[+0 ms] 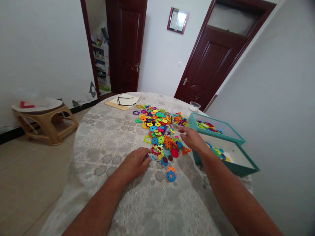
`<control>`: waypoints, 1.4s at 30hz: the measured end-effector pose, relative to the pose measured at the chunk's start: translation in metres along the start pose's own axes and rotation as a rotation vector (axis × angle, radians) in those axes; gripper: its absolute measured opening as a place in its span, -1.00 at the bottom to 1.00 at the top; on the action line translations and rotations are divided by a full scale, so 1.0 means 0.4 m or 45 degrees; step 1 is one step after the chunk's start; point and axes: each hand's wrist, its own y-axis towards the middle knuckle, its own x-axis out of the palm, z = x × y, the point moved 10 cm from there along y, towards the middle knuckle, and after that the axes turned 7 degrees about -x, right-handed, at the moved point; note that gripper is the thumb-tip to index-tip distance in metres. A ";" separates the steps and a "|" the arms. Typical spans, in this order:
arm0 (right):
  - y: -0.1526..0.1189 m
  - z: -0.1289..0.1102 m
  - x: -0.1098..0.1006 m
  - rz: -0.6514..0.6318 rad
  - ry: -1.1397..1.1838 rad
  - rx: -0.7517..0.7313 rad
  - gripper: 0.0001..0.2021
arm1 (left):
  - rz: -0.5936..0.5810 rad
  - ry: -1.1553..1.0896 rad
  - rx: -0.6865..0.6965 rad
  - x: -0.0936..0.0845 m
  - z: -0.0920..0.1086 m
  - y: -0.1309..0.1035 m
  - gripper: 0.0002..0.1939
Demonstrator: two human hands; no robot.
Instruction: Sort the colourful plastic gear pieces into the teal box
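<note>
A pile of colourful plastic pieces [157, 124], many of them gear-shaped, lies on the patterned tablecloth [105, 141]. My left hand [138, 160] rests at the pile's near left edge, fingers bent by a light blue piece; whether it holds one is hidden. My right hand [190, 136] reaches over the pile's right side, and what its fingers hold, if anything, is too small to tell. An orange triangle [186, 150] lies below it. A blue gear piece [171, 176] overlaps an orange one at the near end. Behind my right hand stands a clear container [180, 119] of pieces.
Two teal-edged boxes [246, 162] with pieces inside stand at the table's right, partly behind my right forearm. Black glasses [118, 100] lie on paper at the far left. A small clear bowl [195, 105] sits at the far right. A stool [49, 123] stands left.
</note>
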 end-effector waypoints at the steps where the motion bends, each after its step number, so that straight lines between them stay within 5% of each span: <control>1: -0.035 -0.008 0.027 -0.037 0.021 -0.042 -0.67 | -0.002 0.005 -0.001 0.001 -0.001 0.000 -0.69; 7: -0.136 -0.017 0.142 -0.009 0.178 -0.119 -0.37 | 0.014 -0.036 0.028 0.000 -0.004 0.003 -0.69; 12: -0.124 -0.007 0.155 0.151 0.295 -0.071 -0.74 | 0.021 -0.055 -0.007 0.002 -0.019 0.006 -0.68; 18: -0.155 0.032 0.146 0.214 0.747 0.163 -0.70 | -0.011 -0.024 -0.015 0.004 -0.014 0.005 -0.68; 25: -0.199 -0.157 0.175 0.002 0.909 -0.075 -0.75 | -0.083 -0.293 -0.007 -0.014 0.037 -0.010 -0.53; 30: -0.215 -0.264 0.204 -0.066 0.882 -0.249 -0.80 | -0.211 -0.363 0.102 -0.004 0.070 -0.020 -0.79; 33: -0.207 -0.244 0.226 -0.132 0.988 -0.169 -0.76 | -0.191 -0.326 0.080 -0.005 0.058 -0.015 -0.82; 36: -0.188 -0.168 0.195 0.035 0.914 -0.039 -0.68 | -0.121 -0.289 0.011 -0.017 0.040 -0.005 -0.80; 39: -0.181 -0.077 0.145 0.268 0.772 0.117 -0.66 | 0.061 -0.275 -0.127 -0.053 0.008 0.004 -0.73; 42: -0.177 -0.042 0.151 0.226 0.777 0.150 -0.65 | 0.230 -0.300 -0.264 -0.088 -0.027 0.003 -0.65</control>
